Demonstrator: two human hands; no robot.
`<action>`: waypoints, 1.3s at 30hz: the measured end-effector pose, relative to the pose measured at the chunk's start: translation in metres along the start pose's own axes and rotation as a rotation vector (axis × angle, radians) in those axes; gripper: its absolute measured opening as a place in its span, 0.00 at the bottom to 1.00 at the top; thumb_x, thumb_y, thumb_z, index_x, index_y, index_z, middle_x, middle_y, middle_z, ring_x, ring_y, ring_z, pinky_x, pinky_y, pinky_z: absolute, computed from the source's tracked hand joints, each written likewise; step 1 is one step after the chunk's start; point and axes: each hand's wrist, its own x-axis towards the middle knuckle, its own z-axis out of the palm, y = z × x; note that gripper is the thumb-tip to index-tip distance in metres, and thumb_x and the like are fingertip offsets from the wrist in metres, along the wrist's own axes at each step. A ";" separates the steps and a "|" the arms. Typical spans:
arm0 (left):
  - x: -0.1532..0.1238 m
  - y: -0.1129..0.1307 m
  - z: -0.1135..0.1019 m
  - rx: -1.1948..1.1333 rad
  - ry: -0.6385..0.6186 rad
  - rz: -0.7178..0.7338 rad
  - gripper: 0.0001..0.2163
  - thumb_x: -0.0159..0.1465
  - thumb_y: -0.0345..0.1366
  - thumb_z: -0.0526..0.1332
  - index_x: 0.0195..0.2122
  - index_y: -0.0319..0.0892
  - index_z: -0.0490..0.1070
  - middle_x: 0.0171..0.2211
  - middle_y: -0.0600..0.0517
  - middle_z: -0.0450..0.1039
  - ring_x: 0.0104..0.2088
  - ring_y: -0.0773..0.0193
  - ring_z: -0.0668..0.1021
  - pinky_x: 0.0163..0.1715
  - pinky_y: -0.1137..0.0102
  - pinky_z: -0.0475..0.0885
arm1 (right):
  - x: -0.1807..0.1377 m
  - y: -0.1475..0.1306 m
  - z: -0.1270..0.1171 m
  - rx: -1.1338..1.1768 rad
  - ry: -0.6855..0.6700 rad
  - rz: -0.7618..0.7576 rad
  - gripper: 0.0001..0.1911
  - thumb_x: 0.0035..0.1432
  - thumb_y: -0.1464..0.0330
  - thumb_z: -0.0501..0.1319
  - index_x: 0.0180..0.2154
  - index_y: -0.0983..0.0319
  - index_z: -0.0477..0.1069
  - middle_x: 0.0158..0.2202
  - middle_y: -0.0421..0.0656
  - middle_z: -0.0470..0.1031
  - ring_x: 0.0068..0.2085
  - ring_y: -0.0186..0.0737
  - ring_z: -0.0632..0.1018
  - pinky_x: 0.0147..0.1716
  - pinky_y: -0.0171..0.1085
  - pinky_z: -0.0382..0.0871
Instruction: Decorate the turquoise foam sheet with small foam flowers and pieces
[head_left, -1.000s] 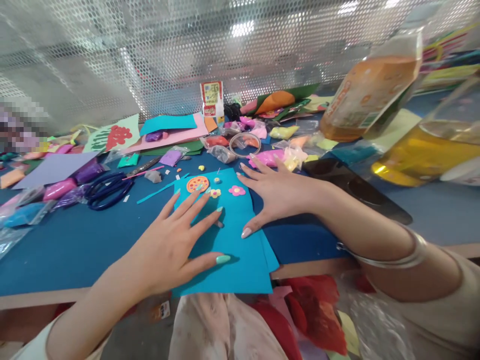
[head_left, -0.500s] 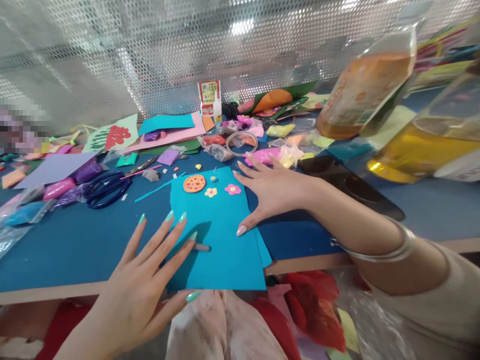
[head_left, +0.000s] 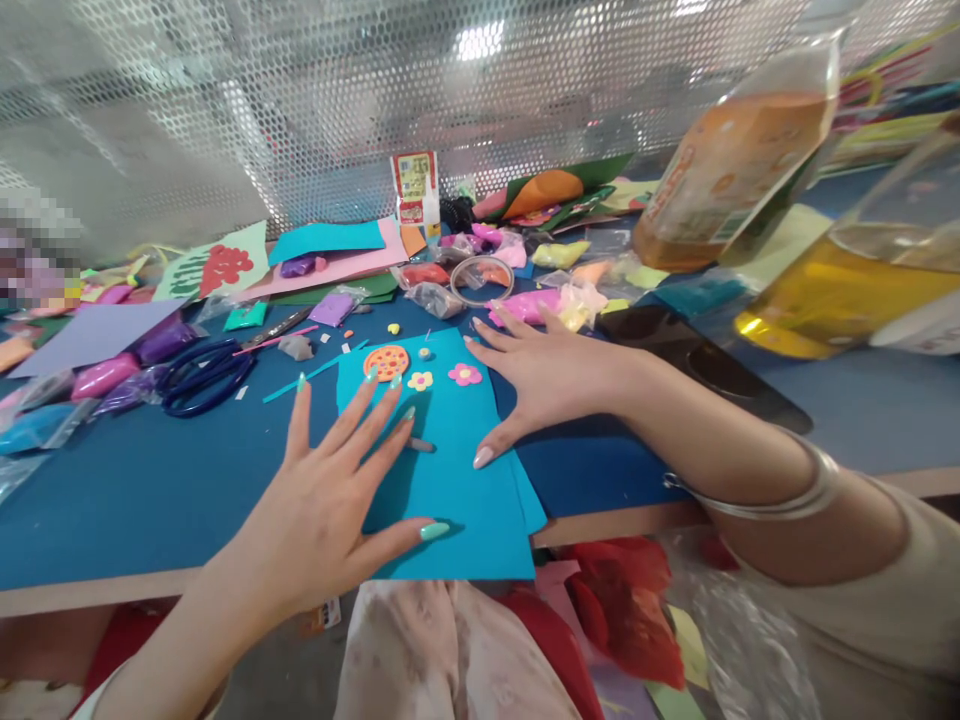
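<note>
A sheet of bright blue craft paper (head_left: 465, 520) lies at the table's front edge, its near end jutting over. My left hand (head_left: 322, 510) is spread over the sheet's left side, holding nothing. From under one of its fingers pokes the end of a small grey roll (head_left: 423, 445), probably clay; the rest is hidden. My right hand (head_left: 551, 375), fingers spread, rests along the sheet's right edge. Toward the top of the paper are an orange pizza-like disc (head_left: 386, 362), a tiny round piece (head_left: 425, 354), a yellow flower (head_left: 421, 381) and a pink flower (head_left: 465, 374).
Blue-handled scissors (head_left: 206, 380) lie to the left, near bagged clay (head_left: 112, 377) and a lilac sheet (head_left: 97, 335). A roll of tape (head_left: 482, 283) sits behind the paper. At right are a dark phone (head_left: 697, 365) and two drink bottles (head_left: 739, 170), (head_left: 840, 290).
My left hand has moved forward and slightly right across the blue paper, and the grey roll has shifted the same way. My right hand has stayed in place.
</note>
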 end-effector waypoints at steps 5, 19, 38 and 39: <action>-0.024 0.015 -0.001 0.052 0.066 -0.020 0.29 0.61 0.53 0.52 0.60 0.44 0.55 0.62 0.44 0.51 0.63 0.45 0.54 0.59 0.41 0.35 | 0.000 -0.001 -0.001 -0.014 0.003 0.025 0.68 0.28 0.34 0.56 0.64 0.67 0.43 0.66 0.54 0.39 0.63 0.70 0.40 0.56 0.67 0.32; 0.002 0.029 -0.002 0.046 -0.111 0.134 0.33 0.63 0.55 0.46 0.63 0.39 0.46 0.63 0.46 0.48 0.62 0.55 0.57 0.62 0.54 0.45 | -0.003 -0.003 -0.004 0.020 -0.022 -0.014 0.67 0.30 0.35 0.57 0.64 0.68 0.43 0.65 0.56 0.36 0.63 0.70 0.40 0.55 0.69 0.33; -0.024 -0.009 -0.002 -0.090 -0.034 0.036 0.21 0.66 0.37 0.50 0.60 0.47 0.56 0.61 0.51 0.55 0.60 0.54 0.62 0.54 0.58 0.67 | -0.009 -0.001 -0.010 0.081 0.032 -0.117 0.66 0.36 0.39 0.59 0.65 0.63 0.30 0.66 0.55 0.35 0.64 0.66 0.38 0.55 0.67 0.35; -0.017 -0.011 -0.002 -0.095 -0.049 0.039 0.20 0.66 0.39 0.51 0.59 0.47 0.57 0.62 0.50 0.55 0.60 0.53 0.61 0.55 0.57 0.67 | -0.009 0.000 -0.009 0.090 0.036 -0.119 0.66 0.35 0.39 0.59 0.65 0.63 0.30 0.66 0.55 0.35 0.64 0.66 0.38 0.55 0.67 0.35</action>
